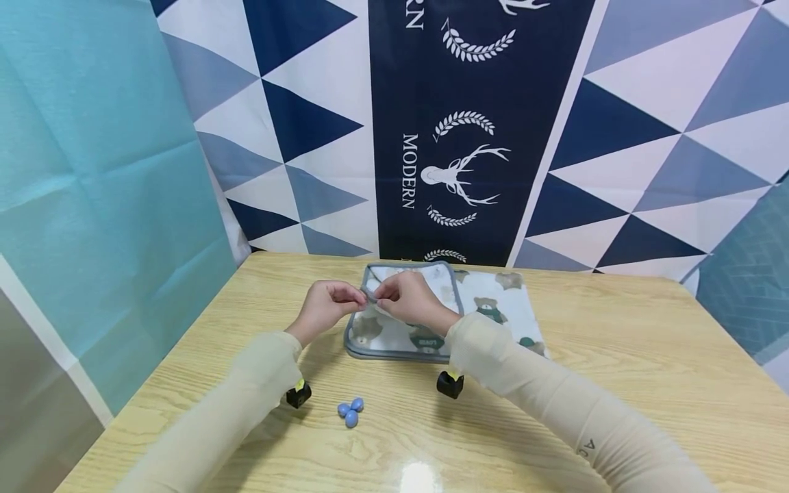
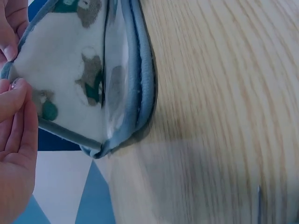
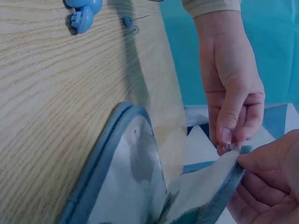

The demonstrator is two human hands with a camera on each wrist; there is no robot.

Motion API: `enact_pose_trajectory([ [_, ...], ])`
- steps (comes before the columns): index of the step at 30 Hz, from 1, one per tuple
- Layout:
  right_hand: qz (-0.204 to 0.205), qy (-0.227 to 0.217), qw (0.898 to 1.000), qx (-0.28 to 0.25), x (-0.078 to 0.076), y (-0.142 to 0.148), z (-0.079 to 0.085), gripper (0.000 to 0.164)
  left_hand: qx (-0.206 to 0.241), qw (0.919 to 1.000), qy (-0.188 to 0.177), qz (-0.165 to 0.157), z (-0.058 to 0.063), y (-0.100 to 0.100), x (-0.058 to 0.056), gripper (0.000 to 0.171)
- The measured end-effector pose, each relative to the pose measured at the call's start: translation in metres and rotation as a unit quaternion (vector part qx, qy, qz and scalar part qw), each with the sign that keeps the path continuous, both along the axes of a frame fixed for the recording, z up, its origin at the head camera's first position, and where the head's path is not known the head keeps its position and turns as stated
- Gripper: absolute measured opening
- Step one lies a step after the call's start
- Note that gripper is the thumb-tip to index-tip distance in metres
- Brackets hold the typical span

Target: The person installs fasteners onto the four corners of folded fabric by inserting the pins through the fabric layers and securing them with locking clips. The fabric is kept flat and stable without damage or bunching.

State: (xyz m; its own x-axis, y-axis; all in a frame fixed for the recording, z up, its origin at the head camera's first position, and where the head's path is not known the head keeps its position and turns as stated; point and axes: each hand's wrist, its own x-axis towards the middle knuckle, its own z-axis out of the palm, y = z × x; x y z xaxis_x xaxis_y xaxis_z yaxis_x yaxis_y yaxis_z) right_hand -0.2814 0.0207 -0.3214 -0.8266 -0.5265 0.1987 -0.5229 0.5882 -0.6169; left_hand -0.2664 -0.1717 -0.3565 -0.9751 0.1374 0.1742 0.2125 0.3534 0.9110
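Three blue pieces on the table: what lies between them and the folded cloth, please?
Only bare wooden table lies between the three blue pieces and the near edge of the folded cloth; the head view shows this.

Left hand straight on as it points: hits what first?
Beyond the cloth it pinches, the left hand would probably meet the right hand first; in the head view they nearly touch, though depth is unclear.
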Motion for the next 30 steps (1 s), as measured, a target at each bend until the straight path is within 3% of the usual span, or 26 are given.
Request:
enact_pose_trajectory([
  [11, 0.016, 0.037, 0.999, -0.011, 0.002, -0.001, -0.008, 0.011, 0.012, 0.9999, 0.002, 0.012, -0.007, 0.002, -0.002, 0.007],
  [18, 0.047, 0.044, 0.998, -0.024, 0.007, -0.005, -0.015, 0.011, 0.011, 0.9996, 0.012, 0.024, -0.01, 0.004, -0.005, 0.008],
  [22, 0.037, 0.044, 0.998, -0.028, 0.008, -0.004, -0.015, 0.01, 0.017, 0.9996, 0.009, 0.022, -0.008, 0.004, -0.005, 0.01],
  [27, 0.035, 0.036, 0.998, -0.029, 0.007, -0.002, -0.015, 0.01, 0.018, 0.9991, 0.013, 0.036, -0.004, 0.003, -0.004, 0.018],
  [30, 0.037, 0.037, 0.998, -0.024, 0.007, -0.002, -0.015, 0.011, -0.005, 0.9984, 0.035, 0.044, -0.003, 0.001, -0.005, 0.03],
])
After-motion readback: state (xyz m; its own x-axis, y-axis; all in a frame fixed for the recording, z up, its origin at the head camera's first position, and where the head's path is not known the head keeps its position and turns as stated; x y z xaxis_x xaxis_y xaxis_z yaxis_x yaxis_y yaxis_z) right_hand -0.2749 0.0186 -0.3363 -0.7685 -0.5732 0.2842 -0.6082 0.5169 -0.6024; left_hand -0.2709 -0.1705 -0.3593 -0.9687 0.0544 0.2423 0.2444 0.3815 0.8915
